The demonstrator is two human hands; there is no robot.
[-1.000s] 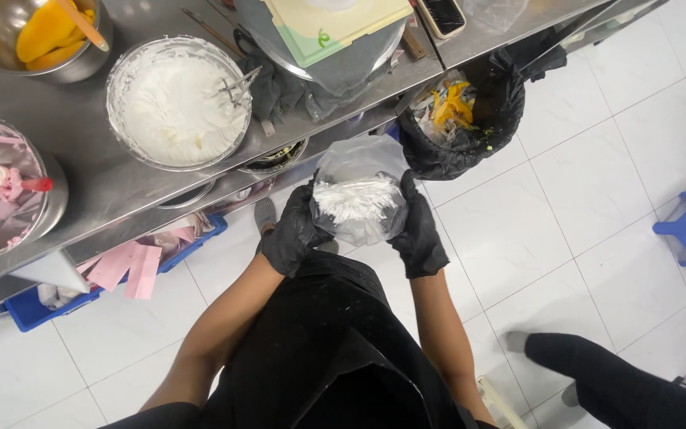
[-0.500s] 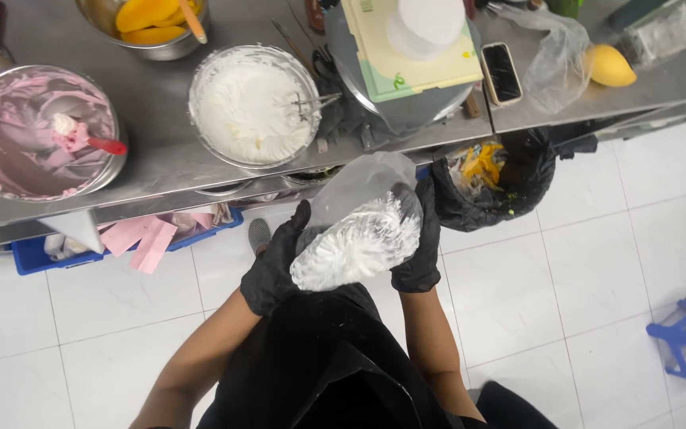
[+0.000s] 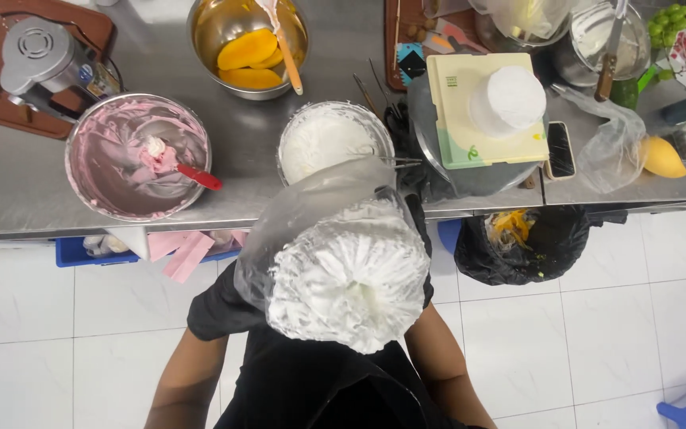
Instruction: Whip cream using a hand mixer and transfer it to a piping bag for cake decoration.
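A clear plastic piping bag (image 3: 348, 270), packed with white cream, is raised close under the camera and hides much of what lies below. My left hand (image 3: 216, 308), in a black glove, grips the bag's left side. Of my right hand (image 3: 425, 226), also gloved in black, only a sliver shows at the bag's right edge, pressed against it. Just beyond the bag, a metal bowl of white cream (image 3: 329, 137) stands on the steel counter (image 3: 17, 191).
The counter holds a bowl of pink cream (image 3: 113, 171) with a red spatula (image 3: 198, 176), a bowl of mango slices (image 3: 248, 49), a hand mixer (image 3: 40, 57), a small white cake (image 3: 508, 97) on a turntable, a phone (image 3: 559, 149) and a mango (image 3: 662, 156). A black-lined bin (image 3: 529, 246) stands below.
The piping bag has risen toward the camera and now looks far bigger. The view has shifted, showing more of the counter's far side.
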